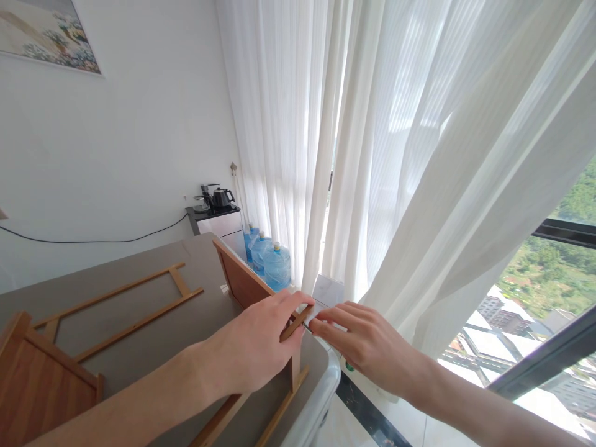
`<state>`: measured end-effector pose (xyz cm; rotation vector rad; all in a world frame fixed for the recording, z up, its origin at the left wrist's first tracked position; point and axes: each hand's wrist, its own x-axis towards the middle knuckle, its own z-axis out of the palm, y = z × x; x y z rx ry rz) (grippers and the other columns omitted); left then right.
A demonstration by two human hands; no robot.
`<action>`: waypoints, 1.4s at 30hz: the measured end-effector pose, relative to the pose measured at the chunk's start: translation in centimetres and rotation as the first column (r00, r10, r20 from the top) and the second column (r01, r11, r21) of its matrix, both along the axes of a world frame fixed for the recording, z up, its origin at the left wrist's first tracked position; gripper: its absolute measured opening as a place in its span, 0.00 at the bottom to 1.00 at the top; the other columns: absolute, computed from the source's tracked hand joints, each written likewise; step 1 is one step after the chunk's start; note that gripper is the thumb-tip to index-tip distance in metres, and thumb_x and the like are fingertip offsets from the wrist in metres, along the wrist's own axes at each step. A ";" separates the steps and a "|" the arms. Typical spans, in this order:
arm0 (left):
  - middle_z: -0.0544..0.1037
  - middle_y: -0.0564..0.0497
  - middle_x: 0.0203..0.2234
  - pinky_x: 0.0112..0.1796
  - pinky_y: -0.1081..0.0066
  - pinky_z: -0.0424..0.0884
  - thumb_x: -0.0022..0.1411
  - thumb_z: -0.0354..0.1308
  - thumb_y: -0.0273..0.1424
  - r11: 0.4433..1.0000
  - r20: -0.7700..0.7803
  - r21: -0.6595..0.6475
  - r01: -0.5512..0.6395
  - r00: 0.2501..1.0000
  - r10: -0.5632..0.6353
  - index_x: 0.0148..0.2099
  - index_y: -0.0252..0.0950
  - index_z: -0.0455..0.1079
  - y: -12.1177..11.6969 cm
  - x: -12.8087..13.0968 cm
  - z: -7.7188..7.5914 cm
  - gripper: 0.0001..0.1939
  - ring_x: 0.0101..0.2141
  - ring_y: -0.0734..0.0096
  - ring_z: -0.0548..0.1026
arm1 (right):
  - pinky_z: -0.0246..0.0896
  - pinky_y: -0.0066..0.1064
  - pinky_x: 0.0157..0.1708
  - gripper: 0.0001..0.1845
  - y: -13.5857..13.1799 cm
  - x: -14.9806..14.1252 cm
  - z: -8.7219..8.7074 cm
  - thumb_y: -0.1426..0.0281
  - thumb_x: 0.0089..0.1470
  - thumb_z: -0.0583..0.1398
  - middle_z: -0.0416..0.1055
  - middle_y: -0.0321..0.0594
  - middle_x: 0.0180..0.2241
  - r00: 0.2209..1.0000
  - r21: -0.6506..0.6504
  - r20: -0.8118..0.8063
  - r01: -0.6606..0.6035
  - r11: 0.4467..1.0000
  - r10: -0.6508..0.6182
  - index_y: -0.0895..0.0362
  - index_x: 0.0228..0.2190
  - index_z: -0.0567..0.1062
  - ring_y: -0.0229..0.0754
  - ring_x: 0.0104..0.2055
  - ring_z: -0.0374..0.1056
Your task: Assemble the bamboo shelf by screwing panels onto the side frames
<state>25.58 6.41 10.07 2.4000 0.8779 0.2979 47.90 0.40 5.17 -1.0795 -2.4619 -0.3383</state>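
Observation:
My left hand (254, 341) is closed around a short, flat wooden strip (295, 324), held above the table's near right corner. Just to its right, the fingers of my right hand (363, 335) pinch a thin metal piece (306, 326) against the strip's edge; whether it is a screw or a plain pin cannot be made out. Behind my left hand a wooden panel (239, 273) leans upright, partly covered by the hand. Below the strip, a wooden upright (295, 369) meets a bar (282, 406) near the table edge. My hand hides how the strip connects to them.
On the grey table (195, 335) lie a ladder-like wooden frame (139, 326) and a slatted wooden panel (41, 379). Blue water bottles (277, 267) and a cabinet with a black kettle (222, 198) stand beyond. White curtains (354, 155) and a window are on the right.

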 end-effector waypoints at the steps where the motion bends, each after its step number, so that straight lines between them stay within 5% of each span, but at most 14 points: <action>1: 0.76 0.52 0.49 0.42 0.68 0.71 0.71 0.50 0.34 1.000 -0.011 -0.007 -0.001 1.000 0.001 0.58 0.48 0.66 0.0 0.0 0.2 0.16 0.44 0.64 0.78 | 0.64 0.34 0.33 0.14 0.0 -0.1 -0.2 0.77 0.70 0.50 0.77 0.41 0.36 0.997 -0.074 -0.074 -0.001 0.997 -0.004 0.57 0.45 0.75 0.41 0.33 0.71; 5: 0.76 0.53 0.48 0.43 0.67 0.70 0.71 0.50 0.34 1.000 -0.010 -0.008 -0.006 1.000 0.006 0.57 0.48 0.67 0.0 0.1 0.1 0.15 0.46 0.63 0.77 | 0.65 0.25 0.32 0.12 -0.1 -1.0 -1.1 0.68 0.72 0.53 0.79 0.34 0.34 0.898 -0.421 -0.416 -0.055 0.905 -0.139 0.52 0.41 0.76 0.35 0.32 0.74; 9: 0.76 0.54 0.48 0.45 0.66 0.70 0.71 0.50 0.35 1.000 0.020 0.010 -0.012 1.000 0.012 0.59 0.51 0.66 0.3 0.0 -0.7 0.16 0.46 0.64 0.77 | 0.64 0.22 0.29 0.13 -0.7 -1.8 -2.2 0.65 0.72 0.53 0.81 0.33 0.33 0.786 -0.544 -0.562 -0.118 0.831 -0.257 0.52 0.39 0.77 0.36 0.34 0.77; 13: 0.76 0.51 0.51 0.46 0.65 0.71 0.71 0.49 0.35 1.000 -0.023 -0.002 -0.015 1.000 0.015 0.60 0.48 0.65 0.1 0.1 -0.2 0.18 0.48 0.61 0.77 | 0.64 0.23 0.29 0.13 -1.1 -1.4 -3.1 0.64 0.71 0.54 0.80 0.35 0.32 0.801 -0.486 -0.550 -0.075 0.871 -0.238 0.53 0.40 0.77 0.36 0.33 0.75; 20: 0.76 0.51 0.49 0.45 0.65 0.72 0.70 0.50 0.34 0.999 -0.040 -0.022 -0.026 0.999 0.025 0.59 0.47 0.66 -0.3 0.2 0.8 0.17 0.46 0.62 0.77 | 0.68 0.30 0.38 0.12 -0.2 -0.4 -2.8 0.70 0.72 0.54 0.78 0.42 0.42 0.915 -0.181 -0.401 -0.023 0.983 -0.053 0.52 0.49 0.76 0.40 0.40 0.74; 29: 0.76 0.50 0.48 0.41 0.67 0.72 0.70 0.50 0.34 0.999 -0.013 0.017 -0.031 0.999 0.031 0.60 0.48 0.66 0.0 0.1 0.1 0.18 0.45 0.62 0.78 | 0.64 0.34 0.32 0.24 -0.6 -0.4 -1.0 0.86 0.60 0.50 0.74 0.43 0.40 0.992 0.078 -0.108 0.066 0.995 -0.058 0.56 0.49 0.73 0.42 0.35 0.68; 34: 0.76 0.52 0.46 0.40 0.68 0.71 0.71 0.49 0.35 1.000 -0.030 0.017 -0.008 1.000 0.008 0.59 0.49 0.66 0.3 0.0 -0.3 0.16 0.44 0.63 0.77 | 0.64 0.33 0.30 0.26 -0.7 -0.4 -0.5 0.87 0.57 0.48 0.72 0.44 0.39 0.996 0.046 -0.068 0.066 0.997 -0.063 0.56 0.48 0.74 0.42 0.34 0.67; 42: 0.76 0.50 0.45 0.39 0.67 0.71 0.70 0.50 0.35 1.000 -0.051 0.015 -0.024 0.998 0.025 0.60 0.47 0.66 0.1 0.0 0.0 0.18 0.43 0.62 0.77 | 0.67 0.27 0.30 0.14 0.2 -0.9 -1.8 0.68 0.71 0.54 0.77 0.41 0.38 0.890 -0.290 -0.445 -0.036 0.956 -0.102 0.52 0.44 0.80 0.38 0.34 0.72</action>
